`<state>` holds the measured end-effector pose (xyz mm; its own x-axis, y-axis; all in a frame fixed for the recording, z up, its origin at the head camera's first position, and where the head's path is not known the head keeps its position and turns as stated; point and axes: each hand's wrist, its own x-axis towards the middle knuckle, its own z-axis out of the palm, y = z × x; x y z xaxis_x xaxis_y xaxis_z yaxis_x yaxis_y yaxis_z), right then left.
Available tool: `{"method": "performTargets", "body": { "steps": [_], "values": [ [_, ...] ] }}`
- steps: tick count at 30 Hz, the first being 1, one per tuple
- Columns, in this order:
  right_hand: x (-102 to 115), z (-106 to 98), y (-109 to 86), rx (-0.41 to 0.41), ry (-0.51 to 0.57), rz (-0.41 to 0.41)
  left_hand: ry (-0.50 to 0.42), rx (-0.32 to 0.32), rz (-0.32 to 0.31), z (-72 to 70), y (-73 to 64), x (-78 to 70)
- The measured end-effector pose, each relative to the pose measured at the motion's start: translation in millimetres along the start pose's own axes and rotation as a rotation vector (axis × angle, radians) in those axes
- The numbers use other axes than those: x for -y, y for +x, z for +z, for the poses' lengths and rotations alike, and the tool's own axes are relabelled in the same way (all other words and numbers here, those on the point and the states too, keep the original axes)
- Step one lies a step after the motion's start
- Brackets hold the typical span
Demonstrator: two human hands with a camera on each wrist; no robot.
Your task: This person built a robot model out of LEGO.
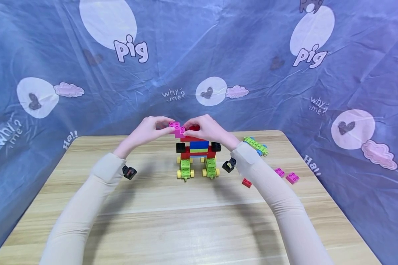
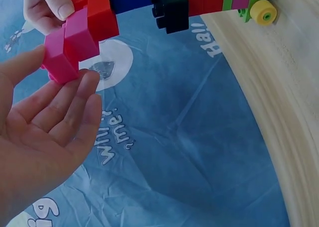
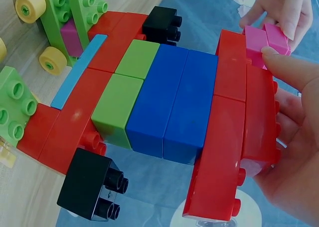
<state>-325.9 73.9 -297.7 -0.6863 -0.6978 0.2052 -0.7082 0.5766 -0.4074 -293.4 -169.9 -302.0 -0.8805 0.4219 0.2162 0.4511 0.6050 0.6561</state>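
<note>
A tall toy-brick figure of red, blue and green bricks stands on two green wheeled bases at the back of the table. Two stepped pink bricks jut from the left of its top. My left hand pinches the outer pink brick between thumb and fingertips. From the other side my right hand pinches at the inner pink brick, its thumb where pink meets red. Its remaining fingers lie behind the top red brick. Black bricks stick out on both sides below.
To the right, on the wooden table, lie a green wheeled base, a red brick and two loose pink bricks, partly beside the right sleeve. A blue printed cloth hangs close behind the table's back edge.
</note>
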Motion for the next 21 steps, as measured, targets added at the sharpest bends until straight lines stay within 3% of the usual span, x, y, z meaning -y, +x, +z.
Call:
{"method": "performTargets", "body": {
  "steps": [10,21],
  "values": [
    [-0.4,0.0,0.7,-0.005,0.015,-0.009,-0.034,0.020,-0.006,4.6,-0.3,1.2],
    [1.0,-0.8,1.1,0.003,0.015,0.005,0.043,0.015,0.049,2.9,1.3,-3.5]
  ]
}}
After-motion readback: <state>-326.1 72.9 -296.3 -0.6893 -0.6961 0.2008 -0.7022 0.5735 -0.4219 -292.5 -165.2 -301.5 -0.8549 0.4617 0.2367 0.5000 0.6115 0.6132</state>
